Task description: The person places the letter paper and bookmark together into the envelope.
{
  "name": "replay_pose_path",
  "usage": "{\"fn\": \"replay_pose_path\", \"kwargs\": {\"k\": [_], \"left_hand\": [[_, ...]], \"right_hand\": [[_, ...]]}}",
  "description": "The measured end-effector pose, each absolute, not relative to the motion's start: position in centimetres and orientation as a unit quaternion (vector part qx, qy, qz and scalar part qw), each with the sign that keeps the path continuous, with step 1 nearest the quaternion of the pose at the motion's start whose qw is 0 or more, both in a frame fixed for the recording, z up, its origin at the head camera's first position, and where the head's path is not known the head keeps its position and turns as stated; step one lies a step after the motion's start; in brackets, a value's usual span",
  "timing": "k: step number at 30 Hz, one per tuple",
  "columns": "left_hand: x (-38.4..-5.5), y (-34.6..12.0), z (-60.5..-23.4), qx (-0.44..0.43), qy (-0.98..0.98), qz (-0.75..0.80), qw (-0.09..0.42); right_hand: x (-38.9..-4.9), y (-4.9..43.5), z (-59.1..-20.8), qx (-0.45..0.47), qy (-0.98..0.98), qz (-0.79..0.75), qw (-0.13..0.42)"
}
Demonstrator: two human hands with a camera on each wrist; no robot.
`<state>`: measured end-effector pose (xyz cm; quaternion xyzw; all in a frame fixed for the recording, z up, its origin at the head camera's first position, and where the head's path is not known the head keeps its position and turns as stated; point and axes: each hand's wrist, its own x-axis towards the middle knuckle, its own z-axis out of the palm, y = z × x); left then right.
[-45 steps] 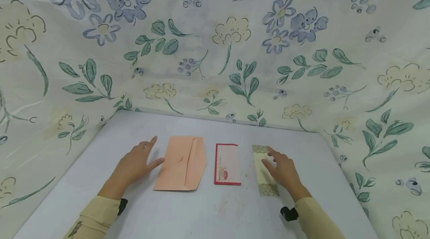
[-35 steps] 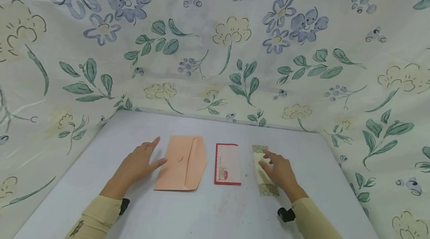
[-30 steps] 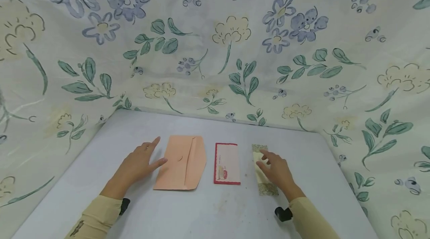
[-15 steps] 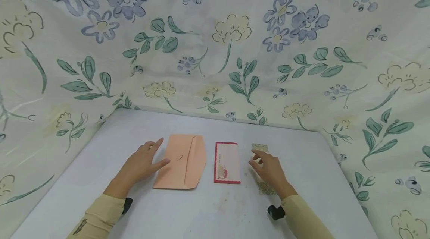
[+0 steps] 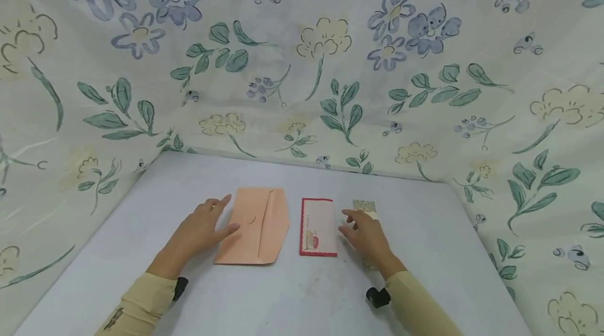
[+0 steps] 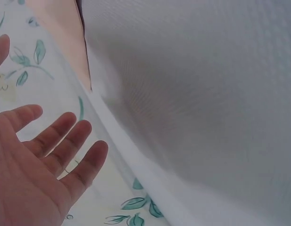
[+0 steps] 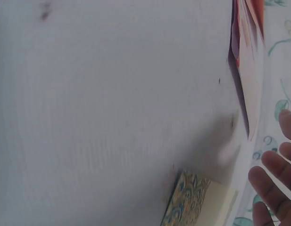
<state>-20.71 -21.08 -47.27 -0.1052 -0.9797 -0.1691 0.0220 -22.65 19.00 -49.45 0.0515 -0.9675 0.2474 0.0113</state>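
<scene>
A peach envelope (image 5: pixel 245 231) lies on the white table, its pointed flap to the right. My left hand (image 5: pixel 198 228) hovers at its left edge, fingers spread and thumb over the paper; in the left wrist view the palm and fingers hold nothing. In the middle lies a pale pink card with a red border (image 5: pixel 320 226). My right hand (image 5: pixel 368 236) is just right of that card, above a cream strip with glittery patterned ends (image 5: pixel 364 205), hiding most of it. In the right wrist view the right fingers (image 7: pixel 268 186) are relaxed, with nothing in them.
The white table (image 5: pixel 292 299) has faint smudges near its front. A floral cloth (image 5: pixel 283 74) hangs behind it and along both sides. Each wrist carries a small black device (image 5: pixel 377 297).
My right hand has moved left, from the strip's right side across it toward the red-bordered card. My left hand has shifted slightly right over the envelope's edge. The papers stay in place.
</scene>
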Motion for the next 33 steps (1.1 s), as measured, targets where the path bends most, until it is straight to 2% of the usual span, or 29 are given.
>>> {"fn": "replay_pose_path", "kwargs": {"k": [33], "left_hand": [[-20.9, -19.7, -48.1, -0.149, -0.974, -0.167, 0.02]], "right_hand": [[-22.3, 15.4, -49.6, 0.103, -0.964, 0.245, 0.004]]}}
